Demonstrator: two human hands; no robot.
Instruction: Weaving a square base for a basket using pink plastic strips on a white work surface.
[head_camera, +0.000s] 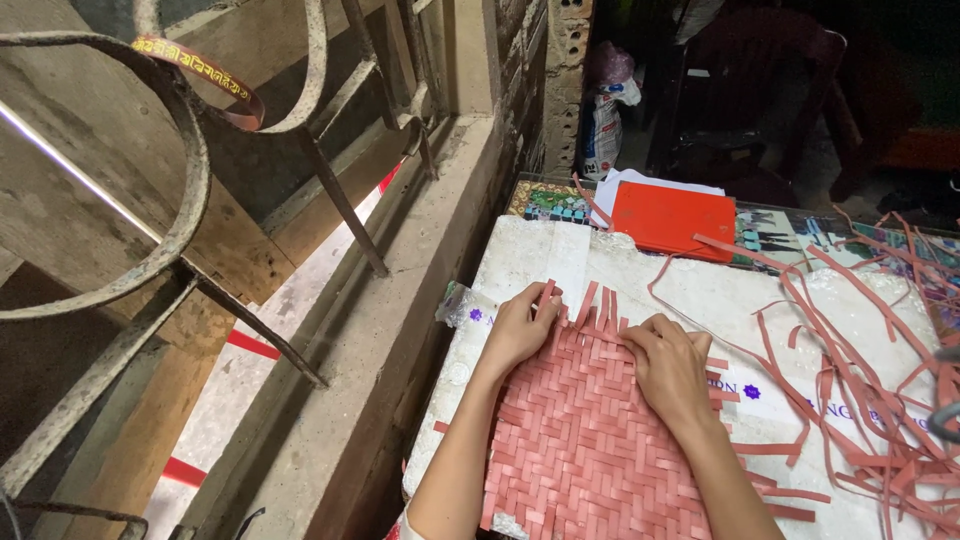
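A woven mat of salmon-pink strips (585, 440) lies on a white foam board (540, 250). Loose strip ends (600, 305) stick up along the mat's far edge. My left hand (520, 325) rests on the far left corner of the mat, its fingers pinching one upright strip end. Fingers curled, my right hand (670, 365) presses flat on the weave near the far right edge.
A tangle of loose pink strips (870, 390) spreads over the board's right side. A red-orange folder (672, 218) on white paper lies at the far edge. A concrete ledge (400, 300) and rusty iron railing (190, 180) run along the left. A dark chair (760, 90) stands behind.
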